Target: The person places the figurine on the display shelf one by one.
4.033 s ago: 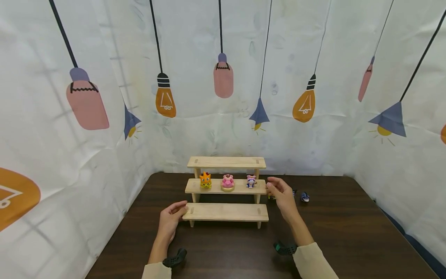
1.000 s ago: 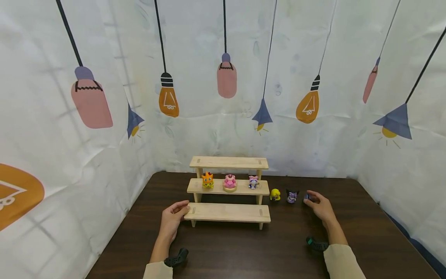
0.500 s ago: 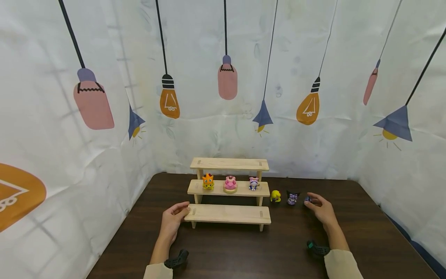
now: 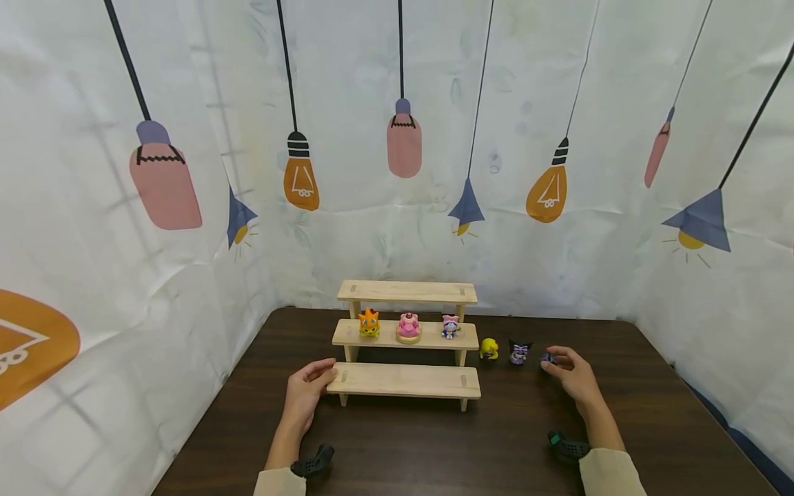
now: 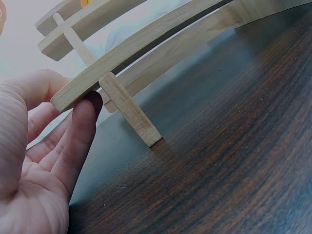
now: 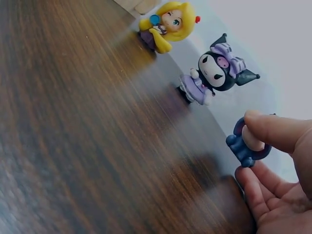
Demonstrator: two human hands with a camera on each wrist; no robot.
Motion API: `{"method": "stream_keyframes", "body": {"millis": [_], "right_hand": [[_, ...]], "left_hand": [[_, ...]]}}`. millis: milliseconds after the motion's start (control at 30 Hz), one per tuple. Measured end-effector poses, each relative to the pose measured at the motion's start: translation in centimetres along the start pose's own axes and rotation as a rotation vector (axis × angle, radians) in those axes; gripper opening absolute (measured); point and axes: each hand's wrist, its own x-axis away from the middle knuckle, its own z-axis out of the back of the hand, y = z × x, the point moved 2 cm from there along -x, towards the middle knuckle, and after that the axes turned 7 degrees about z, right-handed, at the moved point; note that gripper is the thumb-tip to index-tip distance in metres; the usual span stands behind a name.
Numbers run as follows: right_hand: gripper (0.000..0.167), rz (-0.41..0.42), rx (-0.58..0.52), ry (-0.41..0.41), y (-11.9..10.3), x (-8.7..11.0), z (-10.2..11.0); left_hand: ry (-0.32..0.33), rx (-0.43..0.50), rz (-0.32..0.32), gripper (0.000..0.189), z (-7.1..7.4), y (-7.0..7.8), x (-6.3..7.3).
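Observation:
A three-step wooden display stand (image 4: 403, 380) is on the dark table. My left hand (image 4: 304, 394) pinches the left end of its lowest board (image 5: 78, 92) between thumb and fingers. To the stand's right, my right hand (image 4: 577, 380) pinches a small blue figurine (image 6: 239, 148), thumb on one side and fingers below; the thumb hides part of it. Left of that hand stand a black-and-purple figurine (image 6: 212, 73) with pointed ears and a yellow-haired figurine (image 6: 171, 24). The middle board carries an orange figurine (image 4: 369, 323), a pink one (image 4: 408, 328) and a pink-and-purple one (image 4: 450, 326).
The brown tabletop (image 4: 422, 448) stretches in front of the stand and to both sides. Behind it hangs a white curtain (image 4: 366, 241) printed with lamps and bulbs. A dark band with a small device sits on each wrist.
Four seconds ago my right hand was at the middle board's right end; it has since moved right to the blue figurine and now barely shifts. My left hand has kept its hold on the stand.

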Motion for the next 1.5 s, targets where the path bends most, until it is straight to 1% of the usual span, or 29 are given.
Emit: {"method": "stream_keyframes", "body": {"millis": [267,667,833,967,1100,1200,1500], "right_hand": [[0.066,0.002,-0.013,-0.006,0.0,0.1,0.0],[0.061,0.003,-0.087,0.009,-0.1,0.0,0.1],[0.061,0.013,-0.112,0.004,-1.1,0.1,0.2],[0.065,0.022,-0.129,-0.011,-2.0,0.1,0.4],[0.069,0.05,-0.117,-0.029,-2.8,0.1,0.7],[0.068,0.079,-0.096,-0.032,-3.5,0.1,0.9],[0.061,0.142,-0.059,-0.047,-5.9,0.5,0.9]], "left_hand": [[-0.001,0.007,-0.002,0.042,0.0,0.0,-0.1],[0.004,0.004,0.0,0.041,0.1,0.0,0.0],[0.005,0.0,0.0,0.041,0.1,0.0,-0.1],[0.004,-0.001,-0.004,0.041,0.1,0.0,-0.1],[0.005,-0.014,-0.008,0.04,0.1,0.0,-0.1],[0.008,-0.018,-0.007,0.04,0.0,0.0,-0.1],[0.007,-0.022,-0.007,0.04,0.0,0.0,-0.1]]}}
